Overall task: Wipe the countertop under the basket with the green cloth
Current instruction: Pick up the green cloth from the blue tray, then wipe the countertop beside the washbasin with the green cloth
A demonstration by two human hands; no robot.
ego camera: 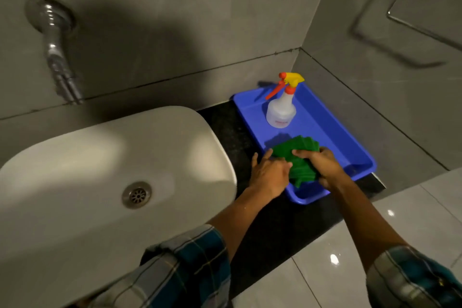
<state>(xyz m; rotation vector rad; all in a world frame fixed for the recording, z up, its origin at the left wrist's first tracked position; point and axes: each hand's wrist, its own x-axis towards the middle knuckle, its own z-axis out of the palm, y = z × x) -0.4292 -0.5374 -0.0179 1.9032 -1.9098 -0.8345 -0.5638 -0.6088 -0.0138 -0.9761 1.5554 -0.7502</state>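
2 hands (pixel 270 174) (pixel 322 165) apparently grip green cloth (pixel 298 160).

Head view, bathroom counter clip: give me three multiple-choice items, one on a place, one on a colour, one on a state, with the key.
1. Where does the spray bottle stand?
A. In the sink
B. In the blue basket, at its far end
C. On the floor tiles

2. What colour is the bottle's trigger?
A. Orange-red
B. Green
C. White

3. What are the hands doing to the green cloth?
A. Neither touches it
B. Only the left touches it
C. Both are on it, inside the basket

Key:
1 B, the bottle stands upright on the blue basket floor near the wall corner.
2 A, an orange-red lever hangs below the yellow head.
3 C, the left hand and right hand both grip the bunched cloth over the basket's near end.
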